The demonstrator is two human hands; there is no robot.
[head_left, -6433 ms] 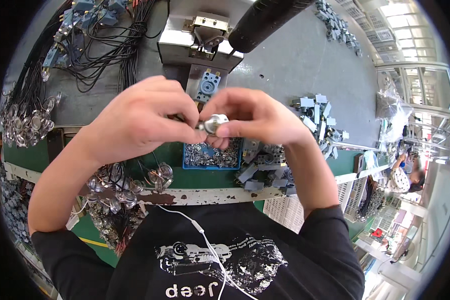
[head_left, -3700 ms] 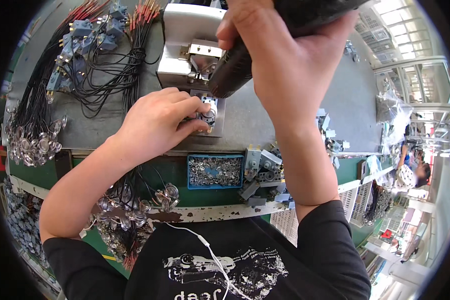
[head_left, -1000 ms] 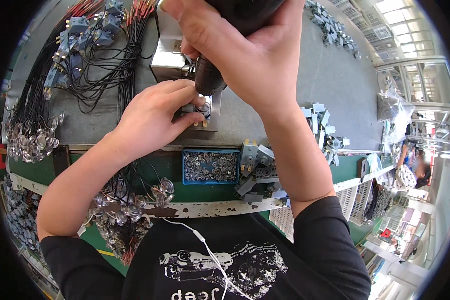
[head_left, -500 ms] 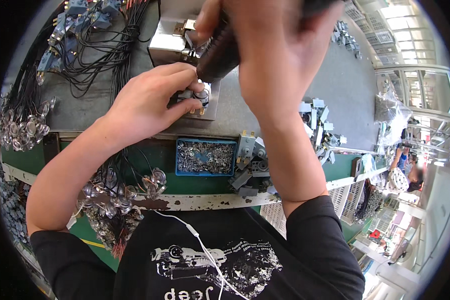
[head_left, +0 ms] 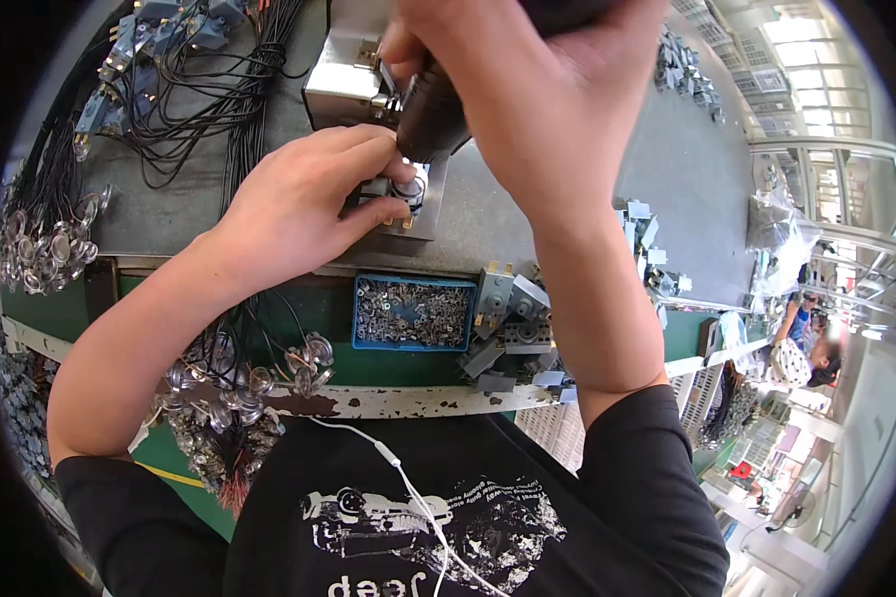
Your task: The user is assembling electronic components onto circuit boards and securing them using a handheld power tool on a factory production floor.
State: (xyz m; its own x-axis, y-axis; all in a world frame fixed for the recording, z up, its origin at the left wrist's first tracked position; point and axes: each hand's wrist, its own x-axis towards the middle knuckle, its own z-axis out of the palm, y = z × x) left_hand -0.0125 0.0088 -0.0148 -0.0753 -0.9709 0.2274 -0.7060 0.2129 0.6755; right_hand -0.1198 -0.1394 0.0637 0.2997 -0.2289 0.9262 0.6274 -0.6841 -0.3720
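My right hand (head_left: 558, 119) is closed round a dark, thick-barrelled electric screwdriver (head_left: 434, 117), whose nose slants down at a small grey switch-like part (head_left: 405, 189) with brass tabs. The hand covers most of the tool's body, and the tip is hidden. The thumb and fingers of my left hand (head_left: 294, 204) grip that part from its left side. It sits on a flat metal plate (head_left: 430, 211), just in front of a shiny metal fixture (head_left: 336, 92).
Nearer me lies a blue tray (head_left: 408, 347) of small metal pieces, with grey switch-like units (head_left: 494, 298) beside it. Black cable bundles (head_left: 249, 119) with round metal ends (head_left: 60, 249) cover the left. More grey units (head_left: 642, 234) lie right of my right forearm.
The right hand and screwdriver, blurred before, are steadier now, with the forearm slightly further right. My left hand keeps its grip on the grey part. The whole view has shifted slightly.
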